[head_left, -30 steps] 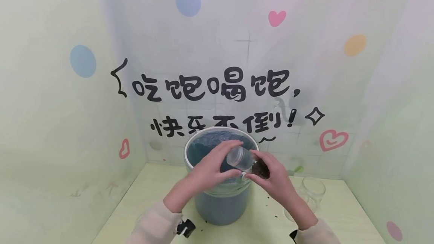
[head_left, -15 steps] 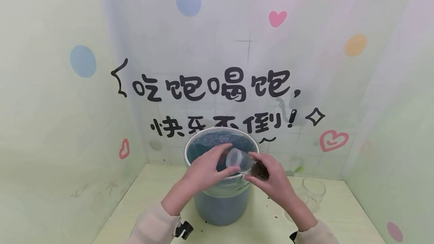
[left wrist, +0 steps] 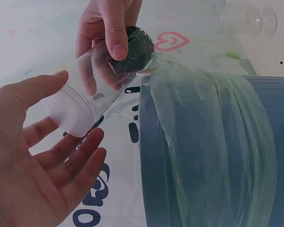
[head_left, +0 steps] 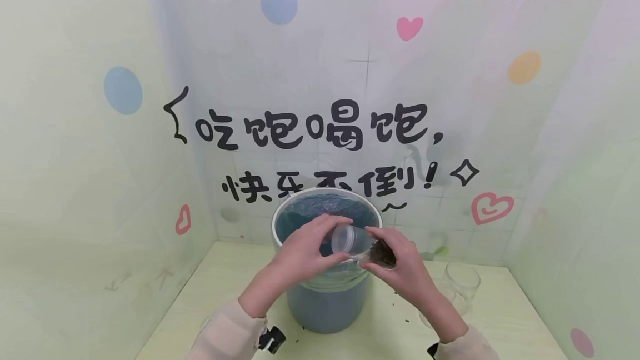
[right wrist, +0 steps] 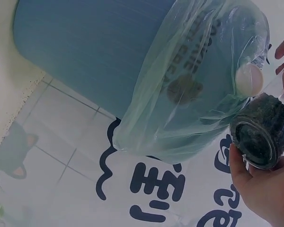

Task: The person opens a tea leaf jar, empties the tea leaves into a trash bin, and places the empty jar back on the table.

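Observation:
In the head view, a clear jar (head_left: 363, 241) lies tilted on its side over the front right rim of a lined bin (head_left: 327, 307). Dark, leafy-looking bits (head_left: 382, 253) fill its base end. My right hand (head_left: 397, 254) grips the jar near that base, thumb below and fingers above. A pale screw lid (left wrist: 68, 113) covers the other end, which points left. Around the lid is my left hand (head_left: 307, 246), its fingers spread and loosely curved, the thumb by the jar's upper edge in the left wrist view. The bin's green bag (right wrist: 156, 118) is folded over its rim.
Two clear glass vessels (head_left: 462, 278) stand at the right of the table (head_left: 395, 338), partly behind my right forearm. Small dark crumbs (head_left: 407, 321) lie near the bin. A printed backdrop (head_left: 320, 71) rises close behind the bin.
My left thumb has crossed the lid's front and moved back off it, and the left fingers have shifted around the lid. The jar has dipped slightly; my right hand keeps its grip.

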{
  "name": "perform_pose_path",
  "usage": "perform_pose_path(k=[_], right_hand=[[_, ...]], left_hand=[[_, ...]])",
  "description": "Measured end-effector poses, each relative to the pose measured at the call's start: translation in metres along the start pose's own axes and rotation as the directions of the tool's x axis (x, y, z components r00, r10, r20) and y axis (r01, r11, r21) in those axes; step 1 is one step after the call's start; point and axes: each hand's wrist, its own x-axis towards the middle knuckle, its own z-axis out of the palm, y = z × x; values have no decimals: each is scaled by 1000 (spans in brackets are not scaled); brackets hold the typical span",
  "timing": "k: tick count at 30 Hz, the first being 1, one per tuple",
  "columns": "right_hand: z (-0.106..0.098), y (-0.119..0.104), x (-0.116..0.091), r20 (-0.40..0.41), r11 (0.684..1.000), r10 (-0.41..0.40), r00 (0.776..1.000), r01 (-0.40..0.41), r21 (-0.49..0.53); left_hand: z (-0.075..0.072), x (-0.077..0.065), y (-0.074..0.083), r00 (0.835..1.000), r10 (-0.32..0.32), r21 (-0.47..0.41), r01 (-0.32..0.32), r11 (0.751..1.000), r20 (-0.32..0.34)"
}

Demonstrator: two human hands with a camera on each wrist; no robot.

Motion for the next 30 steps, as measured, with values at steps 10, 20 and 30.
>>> perform_pose_path(k=[10, 20, 30], right_hand=[[1, -3, 2, 5, 1000, -21, 1000, 21, -12], [0, 0, 3, -17, 999, -48, 999, 49, 14], [-1, -2, 1, -2, 999, -38, 999, 38, -9]], left_hand=[[-1, 2, 2, 979, -201, 59, 200, 978, 15], [-2, -2, -10, 981, 196, -27, -196, 980, -11], [0, -3, -6, 994, 52, 35, -49, 998, -98]])
